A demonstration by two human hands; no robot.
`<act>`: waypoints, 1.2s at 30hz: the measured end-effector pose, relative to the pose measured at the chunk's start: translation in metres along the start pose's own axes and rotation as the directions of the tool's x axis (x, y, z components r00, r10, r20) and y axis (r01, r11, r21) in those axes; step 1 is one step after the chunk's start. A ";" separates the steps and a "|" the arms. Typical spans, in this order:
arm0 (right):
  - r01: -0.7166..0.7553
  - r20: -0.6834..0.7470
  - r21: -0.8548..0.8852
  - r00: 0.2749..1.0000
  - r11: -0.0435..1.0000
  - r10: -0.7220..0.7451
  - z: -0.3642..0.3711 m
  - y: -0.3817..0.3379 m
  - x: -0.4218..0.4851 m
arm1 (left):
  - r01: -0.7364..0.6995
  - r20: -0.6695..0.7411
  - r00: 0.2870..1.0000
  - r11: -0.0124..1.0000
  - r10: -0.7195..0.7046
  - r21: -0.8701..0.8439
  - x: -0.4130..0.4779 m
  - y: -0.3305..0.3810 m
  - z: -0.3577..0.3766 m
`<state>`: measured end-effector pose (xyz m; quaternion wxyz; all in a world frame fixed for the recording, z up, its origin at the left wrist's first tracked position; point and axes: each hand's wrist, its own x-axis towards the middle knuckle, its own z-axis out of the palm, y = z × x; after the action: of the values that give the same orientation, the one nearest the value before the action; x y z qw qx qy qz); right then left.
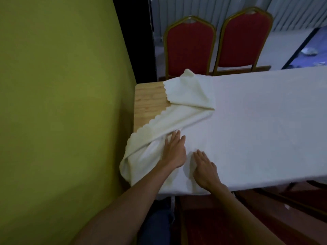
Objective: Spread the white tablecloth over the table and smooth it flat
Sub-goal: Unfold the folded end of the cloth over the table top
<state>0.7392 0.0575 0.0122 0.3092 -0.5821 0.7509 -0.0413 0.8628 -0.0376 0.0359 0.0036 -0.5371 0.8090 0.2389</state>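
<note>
The white tablecloth (256, 117) covers most of the wooden table (148, 99). Its left end, with a scalloped hem, is folded back on itself, so a strip of bare wood shows beside the wall. A bunched corner hangs off the near left table corner. My left hand (174, 151) lies flat, palm down, on the cloth at the edge of that fold, fingers together and pointing away. My right hand (205, 169) rests flat on the cloth just to its right, near the front edge. Neither hand grips the fabric.
A yellow-green wall (62, 103) stands close along the table's left end. Two red chairs with gold frames (190, 48) are pushed against the far side. A dark red chair seat (265, 218) sits below the near edge on the right.
</note>
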 end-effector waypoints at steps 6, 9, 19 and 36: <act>-0.113 -0.139 0.120 0.982 0.986 0.130 -0.033 -0.005 0.077 | -0.225 0.044 0.974 0.974 0.224 0.033 0.131 0.030 -0.009; -0.169 -0.159 0.119 0.970 0.979 0.186 -0.044 -0.003 0.109 | -0.240 0.130 0.964 0.970 0.234 0.038 0.181 0.008 0.001; -0.184 -0.198 0.034 0.962 0.982 0.187 -0.057 -0.032 0.173 | 0.018 -0.123 0.992 0.994 -0.004 0.111 0.242 -0.142 -0.031; 0.130 0.011 -0.163 0.991 0.978 -0.130 -0.045 -0.127 0.268 | 0.496 -0.003 0.796 0.655 -0.605 -0.570 0.337 -0.204 -0.145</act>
<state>0.7888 -0.2375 -0.0093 0.2571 -0.6535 0.7120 0.0004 0.9346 -0.4497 -0.0019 -0.1539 -0.7562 0.5011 0.3916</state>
